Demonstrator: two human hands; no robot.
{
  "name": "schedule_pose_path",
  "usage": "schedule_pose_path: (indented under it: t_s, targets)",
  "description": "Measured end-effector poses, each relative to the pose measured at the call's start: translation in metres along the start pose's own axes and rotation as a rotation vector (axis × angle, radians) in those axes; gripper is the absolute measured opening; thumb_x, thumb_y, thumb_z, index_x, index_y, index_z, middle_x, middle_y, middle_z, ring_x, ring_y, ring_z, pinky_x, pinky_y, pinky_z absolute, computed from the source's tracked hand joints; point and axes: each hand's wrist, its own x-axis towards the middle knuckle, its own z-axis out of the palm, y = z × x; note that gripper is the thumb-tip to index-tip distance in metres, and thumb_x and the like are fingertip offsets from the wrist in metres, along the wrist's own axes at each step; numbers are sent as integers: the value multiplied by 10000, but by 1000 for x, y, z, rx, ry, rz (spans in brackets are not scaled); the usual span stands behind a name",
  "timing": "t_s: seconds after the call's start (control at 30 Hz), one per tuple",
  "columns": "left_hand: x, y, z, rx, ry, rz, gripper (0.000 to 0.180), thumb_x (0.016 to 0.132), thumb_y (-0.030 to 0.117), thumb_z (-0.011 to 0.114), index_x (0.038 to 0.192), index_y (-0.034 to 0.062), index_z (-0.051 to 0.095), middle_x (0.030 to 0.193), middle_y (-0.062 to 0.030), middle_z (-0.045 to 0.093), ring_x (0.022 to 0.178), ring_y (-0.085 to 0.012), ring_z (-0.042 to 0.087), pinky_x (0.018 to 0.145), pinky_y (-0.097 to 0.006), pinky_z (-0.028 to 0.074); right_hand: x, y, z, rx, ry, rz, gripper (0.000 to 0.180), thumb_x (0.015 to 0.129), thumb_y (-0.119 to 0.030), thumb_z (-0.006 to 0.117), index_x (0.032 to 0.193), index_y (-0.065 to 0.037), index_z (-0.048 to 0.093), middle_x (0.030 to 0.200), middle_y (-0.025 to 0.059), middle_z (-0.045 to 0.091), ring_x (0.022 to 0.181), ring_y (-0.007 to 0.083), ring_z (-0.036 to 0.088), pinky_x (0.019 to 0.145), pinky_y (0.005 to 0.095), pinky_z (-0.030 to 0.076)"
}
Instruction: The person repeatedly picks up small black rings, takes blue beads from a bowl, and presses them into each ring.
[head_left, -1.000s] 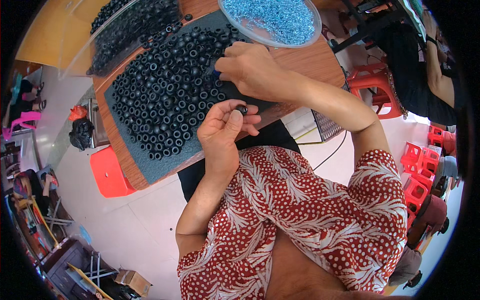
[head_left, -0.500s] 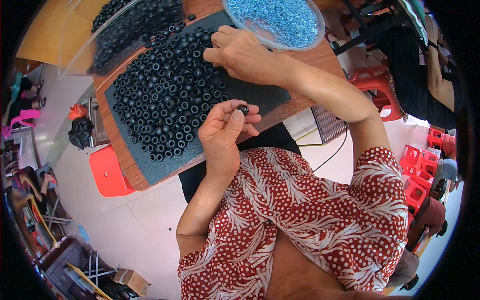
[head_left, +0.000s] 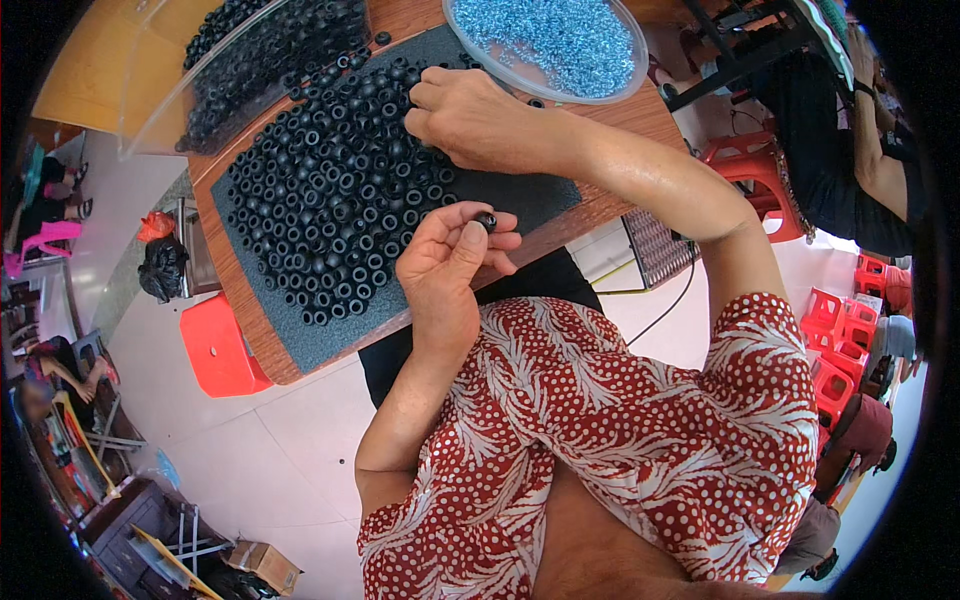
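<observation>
My left hand (head_left: 442, 270) pinches a small black ring-shaped piece (head_left: 486, 221) between thumb and index finger, in front of the table's near edge. The other fingers of that hand are loosely extended. My right hand (head_left: 470, 118) is at the right side of a large pile of black ring-shaped pieces (head_left: 330, 185), with its fingers curled and pressed together. Whatever those fingers hold, if anything, is hidden. The pile is spread over a dark grey mat (head_left: 275, 318).
A clear plastic box (head_left: 150, 110) with more black pieces stands at the far left. A round clear tub (head_left: 590, 98) of shiny blue bits is at the far right. The wooden table (head_left: 232, 270) has a red stool (head_left: 218, 345) at its left. Other people sit at the right edge.
My right hand has shifted slightly nearer to me at the pile's edge, fingers still curled. My left hand stays in place with the black piece.
</observation>
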Motion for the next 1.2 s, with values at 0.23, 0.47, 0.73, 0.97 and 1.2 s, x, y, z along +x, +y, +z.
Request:
schedule_pose_path:
  t_s: [0.23, 0.47, 0.73, 0.97, 1.2]
  targets:
    - [0, 2, 1, 2, 19, -10, 204, 913, 106, 492, 1044, -47, 521, 933, -201, 622, 753, -223, 639, 596, -275, 522, -7, -3, -15, 148, 57, 138, 182, 697, -112, 663, 690, -9, 514, 679, 88, 532, 688, 252, 539, 589, 335, 449]
    - [4, 9, 2, -66, 45, -49, 188, 911, 86, 489, 1040, -47, 522, 923, -184, 625, 737, -193, 628, 596, -254, 509, -34, -21, -48, 762, -21, 591, 187, 758, -124, 659, 775, 10, 530, 656, 29, 562, 589, 104, 549, 526, 240, 422]
    - [12, 15, 2, -113, 46, 22, 206, 911, 111, 497, 1037, -51, 519, 915, -176, 622, 718, -203, 620, 594, -278, 496, -48, -41, -49, 1459, 71, 875, 142, 842, -171, 596, 889, -38, 611, 707, 2, 614, 648, 36, 543, 554, 173, 391]
    - [11, 19, 3, -130, 30, 42, 196, 902, 110, 519, 1024, -42, 531, 887, -153, 630, 686, -174, 609, 574, -267, 479, -47, -51, -49, 1539, 183, 881, 129, 816, -146, 624, 809, -19, 604, 699, 12, 612, 650, 64, 563, 569, 201, 421]
    - [9, 20, 7, -123, 50, 44, 186, 897, 95, 527, 1027, -38, 536, 853, -135, 629, 660, -163, 598, 559, -260, 470, -51, -58, -44, 1627, 323, 794, 100, 830, -79, 623, 903, -13, 601, 771, 9, 601, 686, 53, 553, 618, 195, 453]
